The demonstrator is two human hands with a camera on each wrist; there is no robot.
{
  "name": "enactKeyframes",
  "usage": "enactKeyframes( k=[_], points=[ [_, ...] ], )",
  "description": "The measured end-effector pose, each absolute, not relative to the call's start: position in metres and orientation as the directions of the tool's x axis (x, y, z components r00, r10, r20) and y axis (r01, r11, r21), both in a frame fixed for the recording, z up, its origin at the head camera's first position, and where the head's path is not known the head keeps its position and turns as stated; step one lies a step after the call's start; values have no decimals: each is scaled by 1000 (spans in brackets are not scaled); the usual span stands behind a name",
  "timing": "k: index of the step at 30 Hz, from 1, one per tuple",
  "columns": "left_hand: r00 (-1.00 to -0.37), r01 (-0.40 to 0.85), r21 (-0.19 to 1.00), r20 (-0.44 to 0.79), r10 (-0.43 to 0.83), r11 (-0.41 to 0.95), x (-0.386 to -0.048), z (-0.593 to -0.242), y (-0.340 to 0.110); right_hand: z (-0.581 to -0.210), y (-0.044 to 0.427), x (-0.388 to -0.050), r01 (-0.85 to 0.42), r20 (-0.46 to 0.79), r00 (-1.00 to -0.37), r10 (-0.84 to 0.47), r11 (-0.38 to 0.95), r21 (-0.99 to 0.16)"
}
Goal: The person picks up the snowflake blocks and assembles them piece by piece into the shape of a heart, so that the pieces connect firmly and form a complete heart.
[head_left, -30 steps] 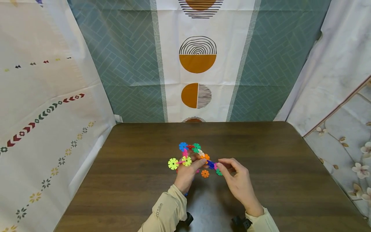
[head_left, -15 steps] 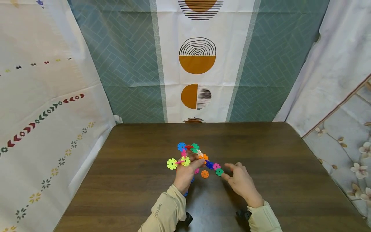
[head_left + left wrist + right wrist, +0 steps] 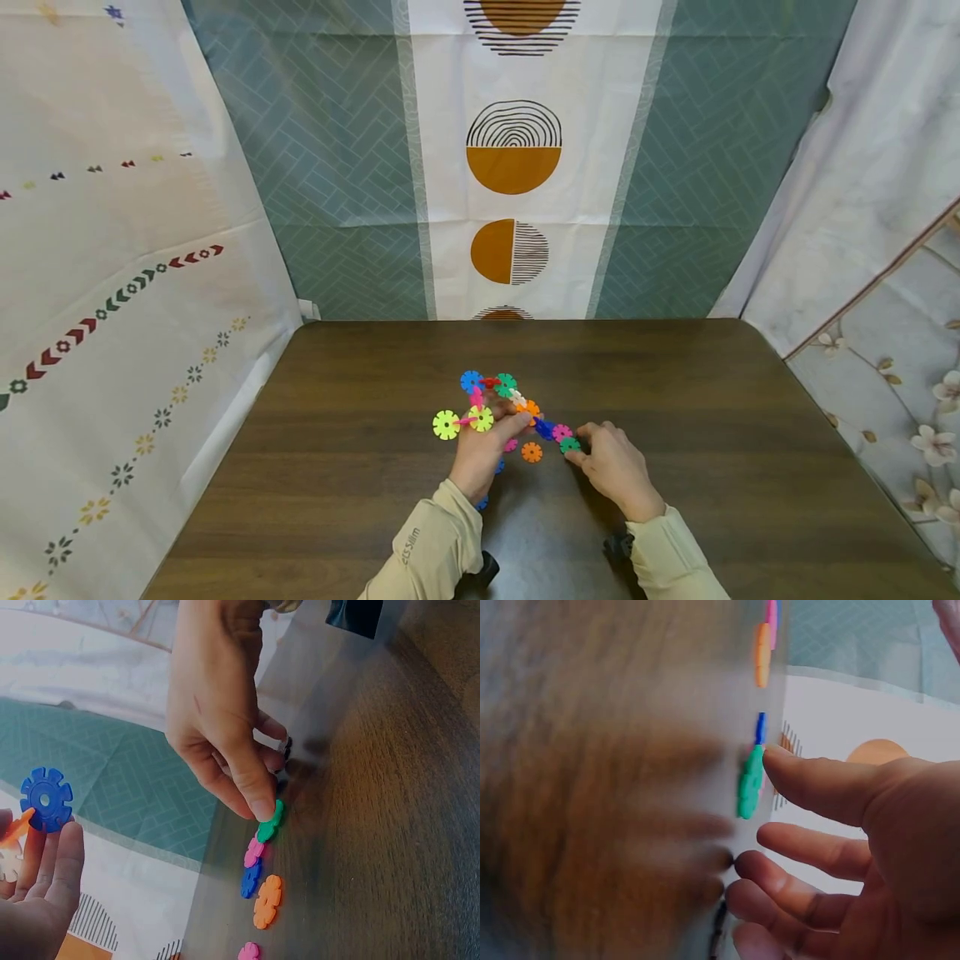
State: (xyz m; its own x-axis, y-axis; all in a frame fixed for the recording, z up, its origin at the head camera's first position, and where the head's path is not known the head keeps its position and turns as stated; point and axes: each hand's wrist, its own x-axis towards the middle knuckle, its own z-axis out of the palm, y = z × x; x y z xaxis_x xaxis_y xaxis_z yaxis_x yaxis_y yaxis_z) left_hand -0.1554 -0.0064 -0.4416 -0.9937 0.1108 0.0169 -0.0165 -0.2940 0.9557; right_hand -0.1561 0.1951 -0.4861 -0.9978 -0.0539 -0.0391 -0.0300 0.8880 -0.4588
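Holding: left hand (image 3: 480, 458) grips the disc cluster (image 3: 481, 418), thumb laid over its orange disc (image 3: 532, 407); cluster is raised above the table (image 3: 360, 500).
Right hand: right hand (image 3: 617, 471) has fingers loosely spread, thumb at the edge of the loose green disc (image 3: 271, 821); index fingertip close by. Grasp not established.
Writing: small dark lettering on the left sleeve (image 3: 431, 537), apparently ending "Slim"; first letters unclear.
Cluster count: yellow discs (image 3: 446, 425), 2; pink pieces (image 3: 477, 398), 2; red piece (image 3: 489, 382), 1; cluster's green disc (image 3: 506, 384), 1; white piece (image 3: 517, 397), 1; orange, at least 1; top blue disc (image 3: 472, 382), 1; dark blue disc (image 3: 46, 800) joined to the orange, 1. Parts behind the hand hidden.
Loose count: 7 visible. Green, 1; loose orange disc (image 3: 532, 452), 1; loose pink discs (image 3: 254, 853), 2; loose blue discs (image 3: 251, 878), 3, two of them partly hidden by the left hand and wrist.
Layout: green, pink and blue run in a close row by the right thumb; orange lies just beside that row, second pink nearer the left hand.
Wrist devices: black wrist devices (image 3: 489, 568), 2, one per arm.
Back cloth: printed circle motifs (image 3: 513, 148), 4, top and bottom ones cut off.
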Motion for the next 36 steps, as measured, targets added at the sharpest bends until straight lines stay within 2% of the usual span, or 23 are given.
enactKeyframes(
  k=[11, 16, 21, 30, 36],
  points=[
    [-994, -16, 947, 21, 110, -322, -156, -442, -5, -487, 192, -162, 8, -84, -996, -34, 888, -459],
    [-993, -4, 943, 34, 110, -333, -156, -443, -5, -485, 191, -161, 52, -131, -991, -18, 856, -514],
    [-993, -8, 941, 34, 117, -337, -157, -444, -7, -484, 191, -158, 34, -108, -993, -37, 808, -589],
    [-992, 30, 926, 72, 99, -377, -157, -441, -8, -484, 193, -155, -52, -1, -995, -97, 545, -837],
    [-995, 24, 932, 56, 78, -363, -159, -442, -9, -474, 191, -148, -107, 65, -989, -136, 327, -939]
  ],
)
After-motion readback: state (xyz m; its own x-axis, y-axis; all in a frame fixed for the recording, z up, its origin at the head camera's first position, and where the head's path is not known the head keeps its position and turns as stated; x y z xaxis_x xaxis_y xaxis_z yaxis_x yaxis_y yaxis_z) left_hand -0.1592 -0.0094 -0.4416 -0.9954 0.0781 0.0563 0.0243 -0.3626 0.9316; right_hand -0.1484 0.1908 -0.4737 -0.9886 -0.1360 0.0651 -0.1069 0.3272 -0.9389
